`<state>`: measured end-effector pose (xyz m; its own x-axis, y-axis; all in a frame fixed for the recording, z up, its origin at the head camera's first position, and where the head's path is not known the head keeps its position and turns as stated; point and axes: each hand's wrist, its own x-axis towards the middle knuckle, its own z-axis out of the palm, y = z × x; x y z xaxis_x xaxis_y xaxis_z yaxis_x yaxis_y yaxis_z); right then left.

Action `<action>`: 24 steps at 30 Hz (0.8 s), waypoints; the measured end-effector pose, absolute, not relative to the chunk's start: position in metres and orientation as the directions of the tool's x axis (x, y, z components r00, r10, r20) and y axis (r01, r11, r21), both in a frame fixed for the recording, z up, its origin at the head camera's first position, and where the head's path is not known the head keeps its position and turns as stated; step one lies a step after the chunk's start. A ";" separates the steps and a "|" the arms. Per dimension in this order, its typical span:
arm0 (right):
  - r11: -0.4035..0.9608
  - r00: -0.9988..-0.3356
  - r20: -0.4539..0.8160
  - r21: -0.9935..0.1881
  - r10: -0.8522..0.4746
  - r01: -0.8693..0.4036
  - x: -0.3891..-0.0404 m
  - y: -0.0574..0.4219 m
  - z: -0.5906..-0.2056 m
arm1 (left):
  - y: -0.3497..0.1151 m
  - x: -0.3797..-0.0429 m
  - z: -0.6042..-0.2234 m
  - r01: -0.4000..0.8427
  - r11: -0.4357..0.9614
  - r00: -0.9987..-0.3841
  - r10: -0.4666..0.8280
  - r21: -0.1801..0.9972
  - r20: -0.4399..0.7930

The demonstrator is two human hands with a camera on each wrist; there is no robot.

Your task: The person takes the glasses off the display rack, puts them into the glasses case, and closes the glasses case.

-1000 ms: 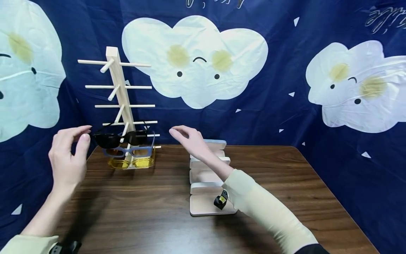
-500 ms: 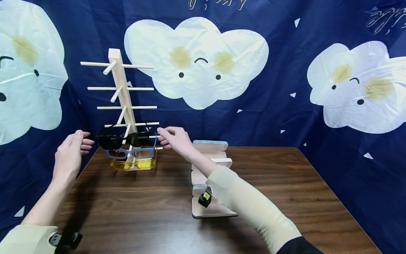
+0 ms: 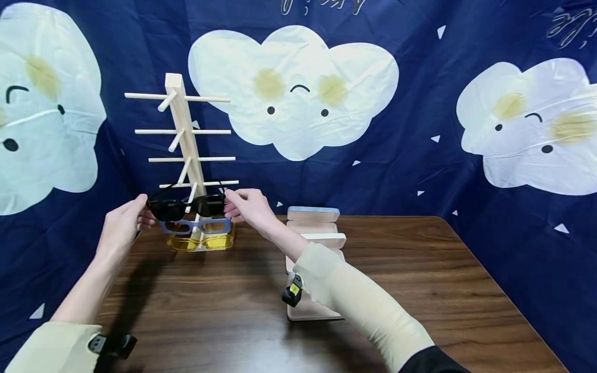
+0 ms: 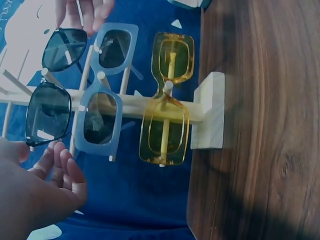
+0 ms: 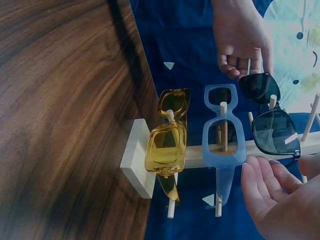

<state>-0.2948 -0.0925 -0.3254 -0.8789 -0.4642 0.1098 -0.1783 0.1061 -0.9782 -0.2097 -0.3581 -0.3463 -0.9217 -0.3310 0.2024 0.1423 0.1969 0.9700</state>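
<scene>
Black sunglasses [image 3: 209, 205] hang at the front of the wooden display stand [image 3: 184, 122], their bridge at one of its pegs. My left hand [image 3: 118, 225] pinches their left end by the hinge between thumb and fingers. At the opposite hinge my right hand [image 3: 252, 208] holds the right end the same way. Just below are blue-framed glasses [image 4: 82, 120], and under those a yellow transparent pair [image 5: 165, 150], both resting on lower pegs. The temples of the black pair reach back toward the stand, partly hidden behind the lenses.
Several pale open glasses cases [image 3: 313, 213] stand in a row right of the stand, partly behind my right forearm. Bare pegs [image 3: 210, 132] stick out higher up the stand. A blue cloth with clouds [image 3: 410, 155] hangs behind the brown wooden table [image 3: 396, 269].
My right hand has moved left to the right end of the black sunglasses. My left hand dropped away from their left end, then came back to it. The glasses stay at the stand.
</scene>
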 end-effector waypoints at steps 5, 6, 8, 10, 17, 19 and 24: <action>0.081 -0.879 0.077 -0.988 -0.471 -0.130 -0.295 -0.092 -0.322 | -0.350 -0.211 -0.345 0.179 0.154 -0.906 -0.360 0.972 0.224; 0.078 -0.880 0.075 -0.989 -0.470 -0.126 -0.295 -0.092 -0.321 | -0.349 -0.212 -0.344 0.179 0.164 -0.902 -0.367 0.970 0.229; 0.072 -0.882 0.077 -0.990 -0.465 -0.125 -0.295 -0.092 -0.320 | -0.346 -0.211 -0.342 0.163 0.209 -0.890 -0.391 0.964 0.236; 0.064 -0.882 0.085 -0.990 -0.464 -0.129 -0.295 -0.092 -0.319 | -0.343 -0.210 -0.339 0.139 0.249 -0.877 -0.419 0.959 0.236; 0.008 -0.870 0.113 -0.991 -0.479 -0.133 -0.290 -0.086 -0.314 | -0.327 -0.197 -0.330 0.126 0.279 -0.816 -0.517 0.952 0.260; 0.001 -0.864 0.118 -0.991 -0.490 -0.135 -0.287 -0.084 -0.312 | -0.321 -0.193 -0.329 0.156 0.221 -0.800 -0.543 0.963 0.254; -0.022 -0.850 0.154 -0.986 -0.503 -0.166 -0.279 -0.076 -0.309 | -0.304 -0.183 -0.325 0.245 0.036 -0.759 -0.615 0.969 0.215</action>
